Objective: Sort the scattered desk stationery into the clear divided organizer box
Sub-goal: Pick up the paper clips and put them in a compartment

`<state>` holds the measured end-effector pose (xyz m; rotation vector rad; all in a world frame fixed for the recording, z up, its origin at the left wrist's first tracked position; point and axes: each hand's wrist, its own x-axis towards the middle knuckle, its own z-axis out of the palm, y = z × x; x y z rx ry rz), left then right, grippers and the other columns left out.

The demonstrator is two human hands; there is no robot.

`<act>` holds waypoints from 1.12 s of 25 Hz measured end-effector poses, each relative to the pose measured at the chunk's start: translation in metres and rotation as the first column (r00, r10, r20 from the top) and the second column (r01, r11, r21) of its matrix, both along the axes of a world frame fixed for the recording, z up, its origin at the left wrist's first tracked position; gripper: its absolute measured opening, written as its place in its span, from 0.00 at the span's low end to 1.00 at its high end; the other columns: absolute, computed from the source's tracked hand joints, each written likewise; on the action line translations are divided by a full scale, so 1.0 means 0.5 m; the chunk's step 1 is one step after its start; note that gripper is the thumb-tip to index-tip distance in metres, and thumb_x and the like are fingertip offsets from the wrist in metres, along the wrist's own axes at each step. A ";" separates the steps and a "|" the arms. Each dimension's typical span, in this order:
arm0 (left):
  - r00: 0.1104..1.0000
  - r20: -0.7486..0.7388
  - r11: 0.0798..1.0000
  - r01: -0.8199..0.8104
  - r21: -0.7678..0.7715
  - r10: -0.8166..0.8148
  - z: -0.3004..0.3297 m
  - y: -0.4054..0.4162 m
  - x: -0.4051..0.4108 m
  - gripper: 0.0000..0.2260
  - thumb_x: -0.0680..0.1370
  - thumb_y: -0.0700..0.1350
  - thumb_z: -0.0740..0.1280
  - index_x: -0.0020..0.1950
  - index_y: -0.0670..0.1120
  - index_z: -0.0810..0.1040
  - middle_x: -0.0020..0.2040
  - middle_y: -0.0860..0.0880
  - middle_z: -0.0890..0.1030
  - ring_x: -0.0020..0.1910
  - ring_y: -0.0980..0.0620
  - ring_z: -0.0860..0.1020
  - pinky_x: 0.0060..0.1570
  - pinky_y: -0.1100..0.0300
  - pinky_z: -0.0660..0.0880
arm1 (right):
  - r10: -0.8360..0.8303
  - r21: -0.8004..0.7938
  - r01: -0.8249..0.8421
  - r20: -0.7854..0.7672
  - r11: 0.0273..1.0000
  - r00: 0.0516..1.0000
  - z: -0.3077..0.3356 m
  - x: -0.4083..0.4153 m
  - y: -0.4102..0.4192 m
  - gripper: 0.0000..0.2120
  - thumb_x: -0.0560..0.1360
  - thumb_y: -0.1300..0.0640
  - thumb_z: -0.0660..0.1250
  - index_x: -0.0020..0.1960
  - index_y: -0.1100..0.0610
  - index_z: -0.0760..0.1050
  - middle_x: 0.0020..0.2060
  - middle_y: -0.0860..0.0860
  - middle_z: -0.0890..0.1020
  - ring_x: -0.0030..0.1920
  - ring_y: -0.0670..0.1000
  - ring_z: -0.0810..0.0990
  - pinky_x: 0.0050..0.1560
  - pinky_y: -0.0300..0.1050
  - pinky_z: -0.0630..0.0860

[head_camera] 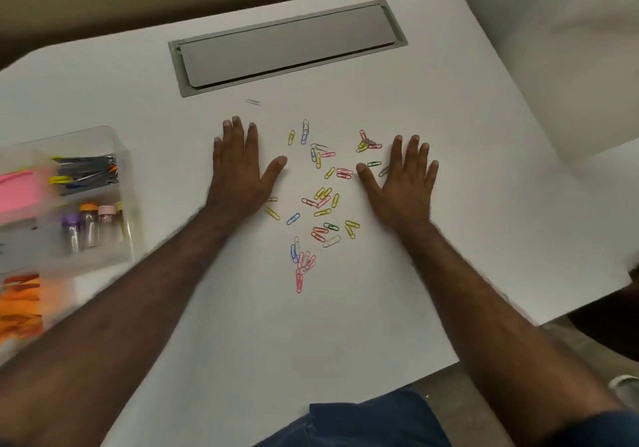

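Several coloured paper clips (pixel 323 201) lie scattered on the white desk (pixel 466 204) between my two hands. My left hand (pixel 238 170) rests flat on the desk at the left of the scatter, fingers straight. At the right of the clips my right hand (pixel 401 184) lies flat too, its fingers straight and spread. The clear divided organizer box (pixel 114 142) stands at the left edge of the view. It holds binder clips (pixel 88 172), pink sticky notes (pixel 17 192) and small capped vials (pixel 88 223). One lone clip (pixel 253 102) lies farther back.
A grey cable-access flap (pixel 287 45) is set into the desk at the back. Orange items (pixel 20 303) show blurred at the lower left beside the box. The desk's right edge runs diagonally, with another white surface (pixel 553 49) beyond it.
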<state>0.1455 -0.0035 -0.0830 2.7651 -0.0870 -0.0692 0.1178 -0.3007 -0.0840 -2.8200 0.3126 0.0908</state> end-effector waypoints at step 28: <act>0.944 0.195 0.935 0.302 -0.188 -0.266 -0.019 0.054 -0.271 0.23 0.85 0.50 0.57 0.77 0.38 0.67 0.80 0.43 0.64 0.81 0.47 0.58 0.78 0.41 0.57 | 0.697 0.320 -0.691 0.115 0.648 0.707 0.032 -0.155 0.206 0.30 0.85 0.44 0.62 0.82 0.55 0.62 0.83 0.52 0.61 0.84 0.49 0.55 0.84 0.52 0.51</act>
